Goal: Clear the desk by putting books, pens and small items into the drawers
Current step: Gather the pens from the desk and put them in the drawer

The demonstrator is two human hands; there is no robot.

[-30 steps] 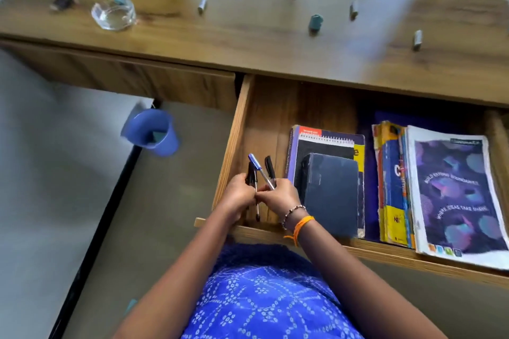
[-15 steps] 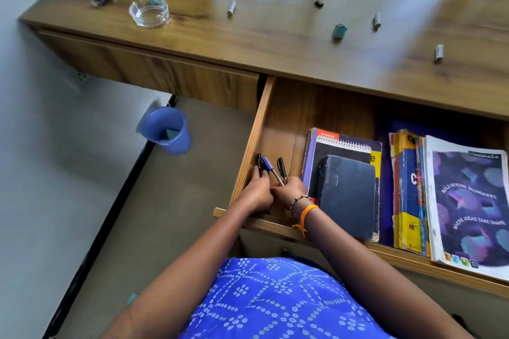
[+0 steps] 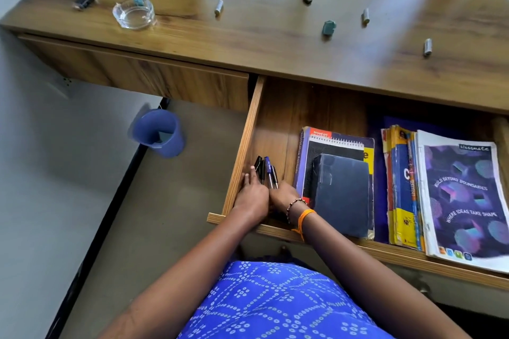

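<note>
Across the top of the view runs the wooden table [image 3: 275, 44], with its right drawer [image 3: 242, 151] pulled out below it. Inside the drawer, stacked books [image 3: 462, 201] fill the right side and a dark notebook [image 3: 341, 195] lies on a spiral pad in the middle. On the floor to the left stands a blue cup [image 3: 158, 132]. At the drawer's left end the left hand [image 3: 252, 195] lies flat with straight fingers beside the pens [image 3: 265, 170], touching them. The right hand [image 3: 283, 195] rests on the pens' near ends; I cannot tell its grip. Small caps, an eraser [image 3: 328, 27] and a glass dish [image 3: 134, 12] sit on the table.
</note>
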